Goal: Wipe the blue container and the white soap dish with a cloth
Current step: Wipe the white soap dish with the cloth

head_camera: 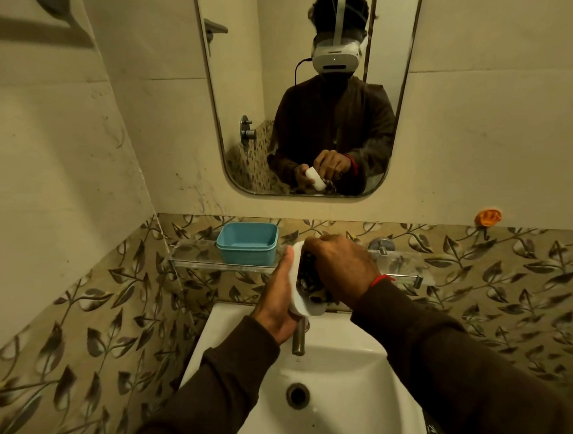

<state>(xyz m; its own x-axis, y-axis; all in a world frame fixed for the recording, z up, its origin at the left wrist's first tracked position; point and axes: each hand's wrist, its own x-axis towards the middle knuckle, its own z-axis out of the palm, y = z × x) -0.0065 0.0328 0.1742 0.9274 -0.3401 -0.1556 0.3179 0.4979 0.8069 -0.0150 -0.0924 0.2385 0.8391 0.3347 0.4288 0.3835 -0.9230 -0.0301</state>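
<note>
My left hand (278, 301) grips the white soap dish (301, 300), tilted on its side above the sink tap. Against the dish's inner face my right hand (337, 267) presses a dark patterned cloth (310, 277); most of the cloth is hidden under my fingers. The blue container (247, 243) stands empty and upright on the clear glass shelf (195, 257), just left of my hands and apart from them.
A white sink (333, 393) with a metal tap (298, 339) lies below my hands. Above the shelf hangs a mirror (241, 88) that reflects a person holding the dish. An orange hook (488, 217) sticks to the wall at the right.
</note>
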